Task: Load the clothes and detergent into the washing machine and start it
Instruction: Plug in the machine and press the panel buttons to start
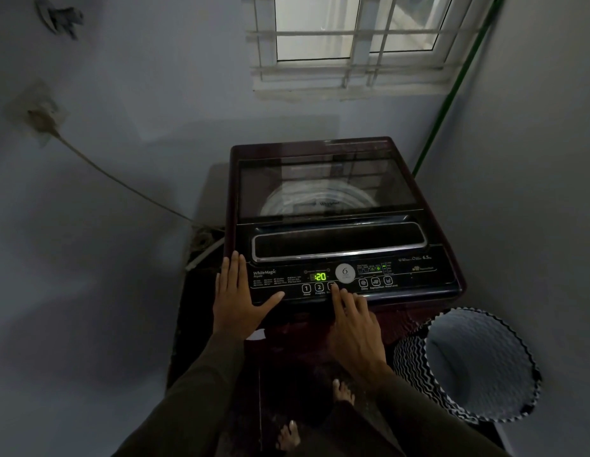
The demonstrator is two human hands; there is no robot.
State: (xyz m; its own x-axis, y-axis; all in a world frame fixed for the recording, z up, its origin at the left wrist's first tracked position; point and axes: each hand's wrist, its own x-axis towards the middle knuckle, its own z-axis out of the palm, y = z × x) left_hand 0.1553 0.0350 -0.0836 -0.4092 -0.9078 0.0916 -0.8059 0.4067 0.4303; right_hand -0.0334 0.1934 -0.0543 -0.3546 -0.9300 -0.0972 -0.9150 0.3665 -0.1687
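A dark maroon top-loading washing machine (pixel 336 153) stands in the corner with its glass lid (pixel 326 186) closed; the drum shows faintly through it. On the black control panel (pixel 418 275) the green display (pixel 320 277) reads 20. My left hand (pixel 235 298) rests flat on the panel's left end, fingers straight and thumb spread. My right hand (pixel 356 321) reaches to the row of numbered buttons, its index fingertip pressing the third button (pixel 331 285). Clothes and detergent are not visible.
A black-and-white zigzag laundry basket (pixel 415 367) stands at the right of the machine, its inside showing no clothes. A barred window (pixel 353 44) is above, a green hose (pixel 451 100) runs down the right wall, a power cord (pixel 115 179) crosses the left wall. Bare feet (pixel 343 392) stand below.
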